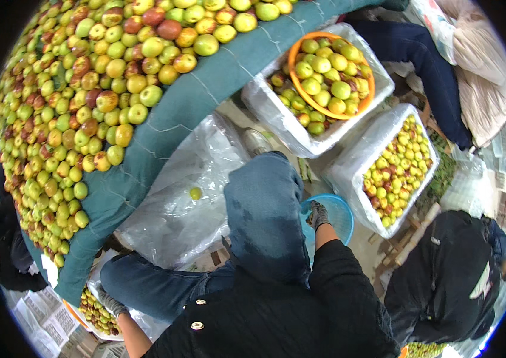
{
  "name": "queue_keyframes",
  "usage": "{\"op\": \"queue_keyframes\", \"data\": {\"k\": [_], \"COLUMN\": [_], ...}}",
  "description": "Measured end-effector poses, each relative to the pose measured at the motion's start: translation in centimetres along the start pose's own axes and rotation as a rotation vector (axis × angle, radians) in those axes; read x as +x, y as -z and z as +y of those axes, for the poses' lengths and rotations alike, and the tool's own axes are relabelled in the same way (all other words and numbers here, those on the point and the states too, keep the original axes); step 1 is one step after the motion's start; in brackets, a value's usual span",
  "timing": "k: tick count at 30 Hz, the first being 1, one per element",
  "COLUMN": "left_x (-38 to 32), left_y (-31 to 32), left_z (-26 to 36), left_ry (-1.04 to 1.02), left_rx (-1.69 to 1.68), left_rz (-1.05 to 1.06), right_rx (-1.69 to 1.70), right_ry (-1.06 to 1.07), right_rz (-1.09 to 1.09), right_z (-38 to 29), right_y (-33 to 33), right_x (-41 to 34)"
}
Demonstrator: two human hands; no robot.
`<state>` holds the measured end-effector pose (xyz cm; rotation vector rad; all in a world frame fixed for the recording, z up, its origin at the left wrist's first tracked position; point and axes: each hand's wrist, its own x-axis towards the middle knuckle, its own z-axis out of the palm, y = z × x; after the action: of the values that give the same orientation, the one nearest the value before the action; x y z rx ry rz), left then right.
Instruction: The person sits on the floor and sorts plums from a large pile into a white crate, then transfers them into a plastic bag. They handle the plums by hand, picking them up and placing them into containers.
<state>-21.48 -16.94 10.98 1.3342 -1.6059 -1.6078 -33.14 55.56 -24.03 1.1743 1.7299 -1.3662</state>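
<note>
A great heap of green and reddish jujubes (105,71) lies on a padded green cloth rim (168,116) at the upper left. My right hand (317,215), in a grey glove, is inside a blue plastic basin (342,215) beside my knee; something brownish shows at its fingers, too small to tell what. At the lower left my gloved left hand (112,303) rests at the edge of a plastic-lined crate of jujubes (96,313); whether it holds any is hidden. A single green jujube (195,193) lies on a clear plastic liner (177,223) before me.
An orange basket (291,67) full of jujubes sits on a lined white crate (275,121). Another lined crate (351,197) of jujubes stands to its lower right. Wooden slats (418,235) lie near a person in black (436,277). Another person's dark-trousered leg (436,62) is at the upper right.
</note>
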Motion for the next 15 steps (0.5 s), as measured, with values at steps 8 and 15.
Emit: {"op": "queue_keyframes", "data": {"k": [8,15], "left_x": [0.9,0.1], "left_y": [3.4,0.4], "left_z": [-5.2,-3.1], "left_ry": [-0.115,0.046], "left_rx": [1.209,1.356], "left_rz": [0.237,0.344], "right_rx": [-0.568,-0.753], "right_ry": [0.262,0.279], "right_rz": [-0.030,0.029], "right_z": [-3.9,-4.5], "right_y": [-4.1,-1.0], "right_x": [3.6,0.4]}}
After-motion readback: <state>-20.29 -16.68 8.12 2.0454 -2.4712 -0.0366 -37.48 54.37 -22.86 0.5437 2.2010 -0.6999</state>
